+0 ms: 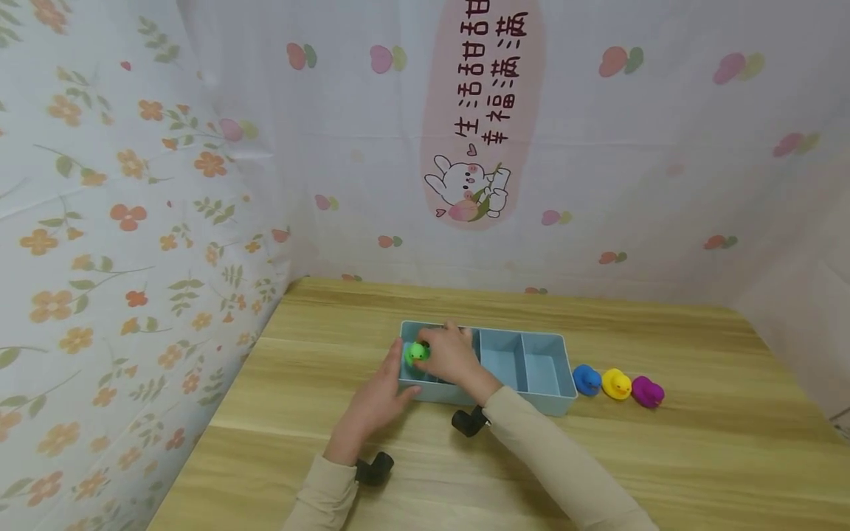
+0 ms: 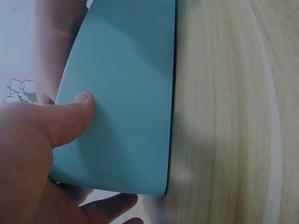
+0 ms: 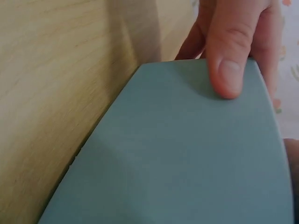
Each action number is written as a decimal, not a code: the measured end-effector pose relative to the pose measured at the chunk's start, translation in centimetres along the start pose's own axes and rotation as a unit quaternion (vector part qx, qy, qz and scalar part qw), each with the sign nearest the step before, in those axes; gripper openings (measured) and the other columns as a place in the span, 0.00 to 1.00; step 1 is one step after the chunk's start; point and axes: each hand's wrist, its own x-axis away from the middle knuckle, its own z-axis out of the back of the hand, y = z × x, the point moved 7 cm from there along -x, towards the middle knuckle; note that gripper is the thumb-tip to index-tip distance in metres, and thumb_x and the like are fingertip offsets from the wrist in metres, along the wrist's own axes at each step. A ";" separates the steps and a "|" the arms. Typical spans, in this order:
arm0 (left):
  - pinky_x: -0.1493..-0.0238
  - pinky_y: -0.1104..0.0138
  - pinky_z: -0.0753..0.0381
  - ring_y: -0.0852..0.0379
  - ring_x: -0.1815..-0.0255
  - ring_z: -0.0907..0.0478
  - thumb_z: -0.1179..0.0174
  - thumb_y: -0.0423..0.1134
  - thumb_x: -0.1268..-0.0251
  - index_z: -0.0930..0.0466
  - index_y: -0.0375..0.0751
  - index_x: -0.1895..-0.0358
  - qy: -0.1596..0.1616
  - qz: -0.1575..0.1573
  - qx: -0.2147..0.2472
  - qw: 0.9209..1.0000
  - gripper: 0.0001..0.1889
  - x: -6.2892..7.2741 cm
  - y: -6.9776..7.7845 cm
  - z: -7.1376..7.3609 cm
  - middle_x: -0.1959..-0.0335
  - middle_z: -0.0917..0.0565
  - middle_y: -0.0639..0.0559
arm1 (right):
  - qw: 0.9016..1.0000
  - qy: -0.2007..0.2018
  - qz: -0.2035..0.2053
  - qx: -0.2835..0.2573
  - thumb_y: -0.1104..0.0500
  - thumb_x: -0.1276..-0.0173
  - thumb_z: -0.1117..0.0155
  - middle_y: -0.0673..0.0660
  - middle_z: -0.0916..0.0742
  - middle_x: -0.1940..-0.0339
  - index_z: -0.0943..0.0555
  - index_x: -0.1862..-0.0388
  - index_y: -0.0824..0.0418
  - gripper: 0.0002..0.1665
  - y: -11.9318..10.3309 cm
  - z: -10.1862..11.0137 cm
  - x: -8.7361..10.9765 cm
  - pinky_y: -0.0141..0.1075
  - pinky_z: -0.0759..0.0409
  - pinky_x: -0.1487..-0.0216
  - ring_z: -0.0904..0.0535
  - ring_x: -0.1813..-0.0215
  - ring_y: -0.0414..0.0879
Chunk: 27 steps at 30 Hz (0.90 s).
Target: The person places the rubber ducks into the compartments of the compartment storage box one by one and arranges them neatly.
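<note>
A light blue compartment box [image 1: 488, 402] lies on the table. At its left end my left hand [image 1: 378, 398] grips the corner; in the left wrist view the thumb [image 2: 74, 119] lies on the front wall and the other fingers go round the end wall. My right hand [image 1: 454, 358] reaches over the front wall and pinches a small green toy duck [image 1: 417, 353] at the leftmost compartment. Whether the duck touches the compartment floor cannot be told. In the right wrist view the front wall [image 3: 177, 149] hides the right fingers and the duck.
To the right of the box stand a blue toy duck [image 1: 587, 380], a yellow toy duck [image 1: 617, 384] and a purple toy duck [image 1: 647, 391] in a row. Behind the wooden table [image 1: 717, 457] hangs a printed cloth [image 1: 372, 162]. Black wrist mounts [image 1: 375, 469] jut from both sleeves.
</note>
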 end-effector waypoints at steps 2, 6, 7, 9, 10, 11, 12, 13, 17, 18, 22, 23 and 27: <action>0.40 0.49 0.26 0.39 0.32 0.34 0.43 0.47 0.31 0.63 0.32 0.24 0.000 0.002 0.003 1.000 0.45 0.0 -0.1 0.0 0.25 0.46 0.34 | 1.000 -0.004 -0.007 0.005 0.46 0.48 0.25 0.45 0.12 0.62 0.17 0.59 0.49 0.18 0.1 -0.1 -0.1 0.40 0.46 0.63 0.36 0.64 0.45; 0.40 0.48 0.27 0.38 0.32 0.35 0.43 0.46 0.31 0.64 0.33 0.24 0.000 0.001 0.011 1.000 0.45 -0.1 -0.1 0.0 0.26 0.46 0.33 | 1.000 -0.007 -0.021 0.014 0.47 0.49 0.24 0.44 0.13 0.63 0.16 0.61 0.48 0.17 0.2 -0.3 -0.4 0.41 0.47 0.64 0.37 0.65 0.45; 0.39 0.48 0.27 0.39 0.31 0.35 0.43 0.46 0.31 0.64 0.33 0.24 -0.001 0.002 0.011 1.000 0.45 -0.1 -0.1 0.0 0.25 0.46 0.33 | 1.000 -0.007 -0.023 0.016 0.47 0.50 0.24 0.44 0.13 0.64 0.16 0.61 0.48 0.17 0.1 -0.3 -0.4 0.41 0.46 0.64 0.37 0.65 0.45; 0.38 0.48 0.28 0.39 0.31 0.36 0.43 0.46 0.32 0.64 0.33 0.24 -0.003 0.003 0.011 1.000 0.45 -0.1 -0.1 0.0 0.25 0.47 0.34 | 0.999 -0.007 -0.026 0.023 0.47 0.50 0.23 0.44 0.12 0.64 0.16 0.62 0.49 0.17 -0.1 -0.3 -0.4 0.42 0.45 0.63 0.36 0.64 0.46; 0.38 0.48 0.28 0.39 0.30 0.36 0.43 0.45 0.32 0.64 0.33 0.24 -0.003 0.003 0.011 1.000 0.45 -0.1 -0.1 -0.1 0.25 0.48 0.34 | 0.999 -0.006 -0.027 0.025 0.47 0.51 0.23 0.45 0.12 0.65 0.15 0.62 0.49 0.17 -0.1 -0.3 -0.4 0.42 0.45 0.63 0.36 0.64 0.46; 0.38 0.49 0.28 0.40 0.30 0.37 0.43 0.45 0.32 0.64 0.33 0.24 -0.003 0.002 0.009 1.000 0.45 -0.1 -0.2 -0.1 0.25 0.48 0.34 | 0.999 -0.007 -0.028 0.030 0.47 0.51 0.23 0.45 0.12 0.65 0.15 0.62 0.49 0.17 -0.2 -0.3 -0.4 0.43 0.44 0.63 0.36 0.64 0.46; 0.38 0.49 0.28 0.40 0.30 0.37 0.43 0.45 0.32 0.64 0.32 0.24 -0.003 0.000 0.007 1.000 0.45 0.0 -0.2 -0.1 0.25 0.48 0.34 | 0.999 -0.007 -0.030 0.034 0.47 0.51 0.22 0.45 0.12 0.65 0.15 0.63 0.49 0.17 -0.3 -0.3 -0.4 0.43 0.44 0.63 0.36 0.63 0.47; 0.37 0.49 0.28 0.40 0.30 0.37 0.43 0.45 0.32 0.64 0.32 0.24 -0.005 0.000 0.005 1.000 0.45 0.0 -0.2 -0.1 0.24 0.48 0.35 | 0.999 -0.008 -0.032 0.040 0.47 0.52 0.22 0.46 0.12 0.65 0.15 0.63 0.49 0.17 -0.4 -0.3 -0.4 0.44 0.44 0.62 0.36 0.63 0.47; 0.37 0.49 0.29 0.40 0.29 0.38 0.43 0.45 0.32 0.64 0.33 0.24 -0.003 -0.007 0.005 1.000 0.46 -0.1 -0.2 0.0 0.24 0.49 0.35 | 0.997 -0.021 -0.036 0.062 0.48 0.51 0.22 0.46 0.12 0.66 0.15 0.65 0.49 0.15 -0.6 -0.5 -0.5 0.45 0.41 0.60 0.35 0.60 0.48; 0.36 0.49 0.30 0.40 0.29 0.38 0.43 0.45 0.32 0.64 0.33 0.24 -0.003 -0.008 0.006 1.000 0.45 -0.1 -0.2 0.0 0.24 0.49 0.35 | 0.997 -0.025 -0.036 0.065 0.49 0.51 0.22 0.46 0.13 0.67 0.15 0.65 0.49 0.15 -0.6 -0.5 -0.6 0.46 0.41 0.60 0.35 0.59 0.49; 0.35 0.49 0.32 0.40 0.28 0.40 0.43 0.45 0.31 0.65 0.33 0.24 -0.005 -0.008 0.008 1.000 0.45 -0.1 -0.3 0.0 0.24 0.50 0.35 | 0.996 -0.049 -0.035 0.073 0.51 0.49 0.24 0.46 0.16 0.72 0.17 0.68 0.49 0.11 -0.6 -0.9 -0.6 0.48 0.39 0.58 0.35 0.56 0.50; 0.34 0.49 0.32 0.40 0.28 0.40 0.43 0.44 0.31 0.65 0.33 0.24 -0.007 -0.006 0.009 1.000 0.45 -0.1 -0.3 0.0 0.24 0.51 0.35 | 0.995 -0.053 -0.035 0.074 0.51 0.48 0.24 0.45 0.17 0.73 0.17 0.68 0.49 0.11 -0.6 -1.0 -0.6 0.48 0.39 0.58 0.36 0.56 0.50; 0.34 0.49 0.32 0.41 0.28 0.41 0.44 0.44 0.31 0.66 0.33 0.24 -0.011 0.000 0.015 1.000 0.45 -0.2 -0.4 -0.1 0.24 0.52 0.36 | 0.995 -0.062 -0.035 0.076 0.51 0.49 0.24 0.44 0.18 0.75 0.19 0.72 0.49 0.10 -0.7 -0.9 -0.6 0.44 0.42 0.61 0.37 0.58 0.50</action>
